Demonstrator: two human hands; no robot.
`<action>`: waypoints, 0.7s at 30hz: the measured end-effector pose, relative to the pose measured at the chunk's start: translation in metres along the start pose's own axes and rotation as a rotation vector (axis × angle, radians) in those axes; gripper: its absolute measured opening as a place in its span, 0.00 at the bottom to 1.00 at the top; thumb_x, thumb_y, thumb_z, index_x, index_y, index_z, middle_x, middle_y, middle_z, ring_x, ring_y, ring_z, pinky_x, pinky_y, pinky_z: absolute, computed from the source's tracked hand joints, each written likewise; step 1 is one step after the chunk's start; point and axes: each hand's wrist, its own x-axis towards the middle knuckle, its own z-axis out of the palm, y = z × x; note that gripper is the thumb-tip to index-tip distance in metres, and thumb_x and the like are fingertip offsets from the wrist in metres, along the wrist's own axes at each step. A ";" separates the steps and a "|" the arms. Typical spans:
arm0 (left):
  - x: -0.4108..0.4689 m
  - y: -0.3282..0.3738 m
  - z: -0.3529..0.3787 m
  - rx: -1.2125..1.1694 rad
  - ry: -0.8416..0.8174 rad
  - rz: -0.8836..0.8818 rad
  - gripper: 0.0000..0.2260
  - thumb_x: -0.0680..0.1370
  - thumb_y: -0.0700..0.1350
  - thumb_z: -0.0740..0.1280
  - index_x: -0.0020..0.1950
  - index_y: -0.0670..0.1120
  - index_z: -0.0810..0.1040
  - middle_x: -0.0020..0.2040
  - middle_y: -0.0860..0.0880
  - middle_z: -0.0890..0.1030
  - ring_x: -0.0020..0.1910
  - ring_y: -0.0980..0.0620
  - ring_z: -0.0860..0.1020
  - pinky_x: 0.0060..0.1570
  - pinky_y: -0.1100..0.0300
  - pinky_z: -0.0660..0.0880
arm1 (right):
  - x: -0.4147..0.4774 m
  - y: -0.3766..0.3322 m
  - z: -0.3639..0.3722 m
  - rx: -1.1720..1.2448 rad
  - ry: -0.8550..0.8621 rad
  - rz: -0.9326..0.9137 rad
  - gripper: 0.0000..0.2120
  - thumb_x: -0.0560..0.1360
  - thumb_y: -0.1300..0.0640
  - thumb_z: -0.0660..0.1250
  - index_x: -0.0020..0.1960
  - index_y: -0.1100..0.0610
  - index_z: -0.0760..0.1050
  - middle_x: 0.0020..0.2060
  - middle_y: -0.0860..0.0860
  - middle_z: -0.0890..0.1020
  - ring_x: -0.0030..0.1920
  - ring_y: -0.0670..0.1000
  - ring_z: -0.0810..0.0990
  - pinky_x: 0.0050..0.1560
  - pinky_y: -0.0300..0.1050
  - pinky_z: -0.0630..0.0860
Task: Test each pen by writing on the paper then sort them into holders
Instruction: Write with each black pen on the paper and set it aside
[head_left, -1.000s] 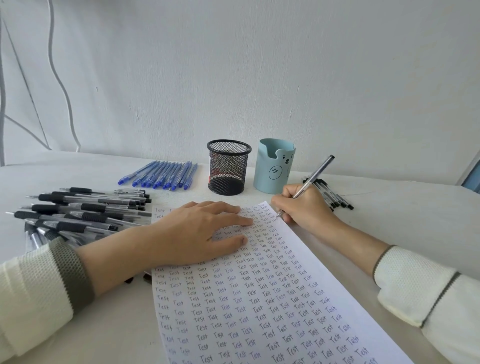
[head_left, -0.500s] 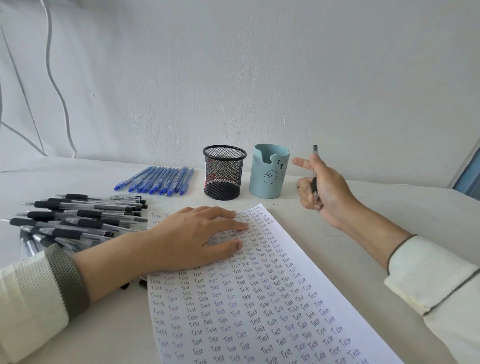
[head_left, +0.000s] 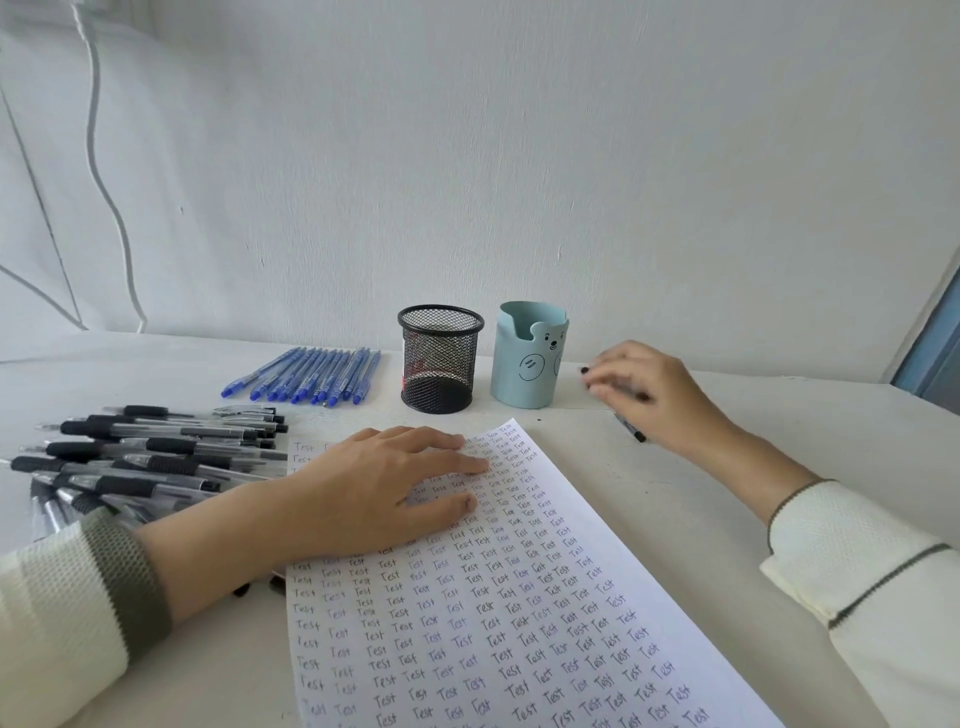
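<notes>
On the white bench (head_left: 727, 519), directly before me, lies the sheet of paper (head_left: 519, 623). It sits at a slant, and rows of the handwritten word "Test" in black and blue ink cover it.

My left hand (head_left: 384, 488) lies palm-down on the sheet's upper left part. Its fingers are straight and close together, pressing the paper flat and grasping nothing.

Left of the sheet is a loose heap of black pens (head_left: 145, 457). They have clear barrels, black rubber grips and black ends, lie mostly crosswise, and some run under my left forearm. Beyond the heap is a tidy row of blue pens (head_left: 306, 376), side by side.

Just right of that row the two holders stand upright, close together but apart. One is a black wire-mesh holder (head_left: 440, 358). The other is a pale blue bear holder (head_left: 527, 358) with a drawn face and a notched rim.

My right hand (head_left: 649, 389) is low over the bench, right of the bear holder, and blurred. A dark pen tip (head_left: 634, 432) pokes out from beneath it toward me. Whether its fingers are grasping that pen or are released, I cannot tell.
</notes>
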 end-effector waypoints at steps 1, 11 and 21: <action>0.000 0.000 0.000 0.002 0.001 0.001 0.27 0.74 0.72 0.47 0.73 0.72 0.58 0.76 0.65 0.58 0.73 0.63 0.60 0.71 0.59 0.55 | -0.004 0.004 0.002 -0.083 -0.087 -0.074 0.10 0.75 0.69 0.69 0.51 0.59 0.83 0.49 0.52 0.79 0.44 0.55 0.81 0.48 0.42 0.76; -0.001 0.001 -0.001 0.007 -0.007 0.000 0.25 0.76 0.70 0.48 0.73 0.72 0.57 0.76 0.66 0.57 0.73 0.63 0.59 0.72 0.59 0.54 | -0.009 0.012 0.011 -0.232 -0.244 0.094 0.25 0.76 0.70 0.56 0.65 0.51 0.78 0.59 0.46 0.82 0.59 0.47 0.79 0.63 0.33 0.65; -0.002 0.003 -0.003 0.008 0.005 0.006 0.23 0.78 0.69 0.50 0.74 0.72 0.57 0.76 0.66 0.57 0.73 0.62 0.59 0.71 0.60 0.54 | -0.015 0.019 0.013 -0.253 -0.550 0.387 0.22 0.83 0.40 0.43 0.76 0.34 0.52 0.79 0.43 0.48 0.79 0.44 0.42 0.77 0.55 0.37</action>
